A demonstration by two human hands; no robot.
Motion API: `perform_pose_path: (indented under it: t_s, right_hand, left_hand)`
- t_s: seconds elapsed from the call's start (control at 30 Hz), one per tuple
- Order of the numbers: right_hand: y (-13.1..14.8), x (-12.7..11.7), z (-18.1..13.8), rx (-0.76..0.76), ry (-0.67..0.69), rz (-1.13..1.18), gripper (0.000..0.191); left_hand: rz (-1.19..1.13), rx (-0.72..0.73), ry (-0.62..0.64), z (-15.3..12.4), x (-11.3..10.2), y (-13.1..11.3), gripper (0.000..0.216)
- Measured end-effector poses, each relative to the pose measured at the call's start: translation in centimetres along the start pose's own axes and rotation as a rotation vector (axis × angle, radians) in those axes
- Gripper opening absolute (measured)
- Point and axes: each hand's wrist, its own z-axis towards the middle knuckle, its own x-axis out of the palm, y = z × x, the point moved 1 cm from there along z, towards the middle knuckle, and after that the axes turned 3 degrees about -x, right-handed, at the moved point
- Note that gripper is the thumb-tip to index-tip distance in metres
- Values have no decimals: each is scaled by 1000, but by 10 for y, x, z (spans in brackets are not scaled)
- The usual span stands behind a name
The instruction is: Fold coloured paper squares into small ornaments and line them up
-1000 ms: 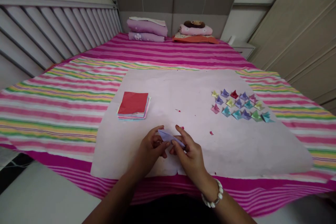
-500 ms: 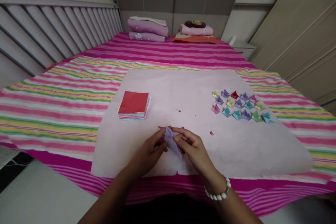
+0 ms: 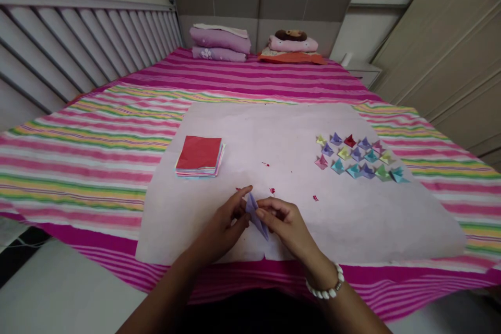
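Observation:
A small folded piece of lilac paper (image 3: pixel 256 215) is pinched between both my hands just above the pale paper sheet (image 3: pixel 371 219) spread on the bed. My left hand (image 3: pixel 225 227) grips its left side with fingers closed, index finger raised. My right hand (image 3: pixel 287 227), with a white bead bracelet at the wrist, pinches its right side. A stack of coloured paper squares (image 3: pixel 199 156) with a red one on top lies to the far left of my hands. Several small folded paper shapes (image 3: pixel 358 159) in mixed colours sit in rows to the far right.
The bed carries a pink striped cover (image 3: pixel 97 141). Folded purple bedding (image 3: pixel 219 42) and a pink pillow with a plush toy (image 3: pixel 291 44) rest by the headboard. A slatted rail (image 3: pixel 78 47) runs along the left, a wardrobe (image 3: pixel 450 47) stands right. Tiny red paper scraps (image 3: pixel 315 198) dot the sheet.
The lilac paper has turned from lying crosswise between my hands to standing more on edge, narrower. Both hands shifted slightly and closed in on it.

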Motion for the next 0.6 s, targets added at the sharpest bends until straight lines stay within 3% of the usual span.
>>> perform_pose_path:
  t_s: [0.37,0.6]
  right_hand:
    - [-4,0,0,47,-16,-26,22]
    - [-10,11,0,-259,-172,-283,13]
  left_hand:
    - [-84,-23,26,-2,1,-4,50]
    - [55,-152,-125,5,12,-8,64]
